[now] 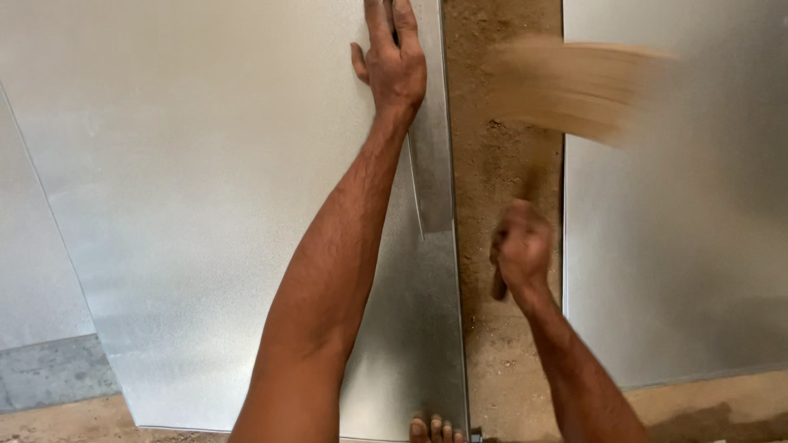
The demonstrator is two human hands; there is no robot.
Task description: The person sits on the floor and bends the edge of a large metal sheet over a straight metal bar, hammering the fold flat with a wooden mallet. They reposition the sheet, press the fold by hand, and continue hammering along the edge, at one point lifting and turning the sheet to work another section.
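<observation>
My left hand (394, 61) lies flat, fingers stretched, on a large shiny metal sheet (205, 189), close to its folded right edge (439, 246). My right hand (519, 246) is clenched around the handle of a wooden mallet. The mallet's head (574, 86) is a motion-blurred tan shape above the strip of sandy ground (501, 180) to the right of the sheet. The handle itself is mostly hidden in my fist, with a dark end showing below it.
A second metal sheet (681, 213) lies to the right of the sandy strip. More sheet metal (33, 271) sits at the far left over a grey concrete patch (49, 373). My toes (435, 428) show at the bottom edge.
</observation>
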